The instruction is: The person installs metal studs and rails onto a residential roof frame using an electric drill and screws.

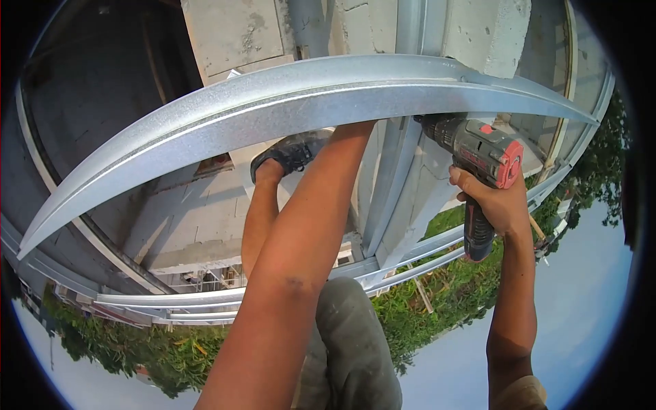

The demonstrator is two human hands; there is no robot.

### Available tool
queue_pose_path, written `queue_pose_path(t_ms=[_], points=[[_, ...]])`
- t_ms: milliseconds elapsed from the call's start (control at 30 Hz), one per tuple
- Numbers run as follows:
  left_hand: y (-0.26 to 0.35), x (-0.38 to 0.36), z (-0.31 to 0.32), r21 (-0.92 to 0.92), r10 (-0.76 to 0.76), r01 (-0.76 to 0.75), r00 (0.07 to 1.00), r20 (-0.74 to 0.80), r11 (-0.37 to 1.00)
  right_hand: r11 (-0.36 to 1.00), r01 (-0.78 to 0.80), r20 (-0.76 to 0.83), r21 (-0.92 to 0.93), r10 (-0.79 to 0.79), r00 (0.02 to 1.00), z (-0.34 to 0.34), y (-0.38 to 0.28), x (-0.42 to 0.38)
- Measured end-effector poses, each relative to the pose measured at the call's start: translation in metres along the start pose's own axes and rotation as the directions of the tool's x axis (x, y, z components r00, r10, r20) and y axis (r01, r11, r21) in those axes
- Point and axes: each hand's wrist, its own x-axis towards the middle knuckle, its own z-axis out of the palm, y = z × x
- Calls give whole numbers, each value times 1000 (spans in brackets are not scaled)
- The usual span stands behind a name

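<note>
My right hand [497,205] is wrapped round the grip of a cordless drill [482,154], dark grey with red parts. The drill points left, and its chuck lies just under the lower edge of a long galvanized steel channel [273,113]. That channel spans the view, looking curved through the lens. My left forearm [307,225] reaches up to the channel, and its hand is hidden behind the metal. Whether those fingers grip the channel cannot be seen. Beside the drill's chuck, an upright steel stud [393,184] passes behind the channel.
Concrete blocks [488,31] rise behind the channel. My shoe [290,156] rests on a ledge near the upright stud. Further steel rails [198,299] run below, with green plants [437,287] and open sky beyond, showing a high place. A dark opening lies at upper left.
</note>
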Motion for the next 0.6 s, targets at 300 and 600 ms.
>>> queue_pose_path(t_ms=[300, 600], points=[[0, -1, 2, -30, 8, -9, 1000, -30, 1000, 994, -94, 91, 59, 88, 992, -4, -4, 0], [3, 6, 7, -46, 33, -36, 997, -67, 998, 997, -54, 28, 53, 53, 998, 3, 10, -4]])
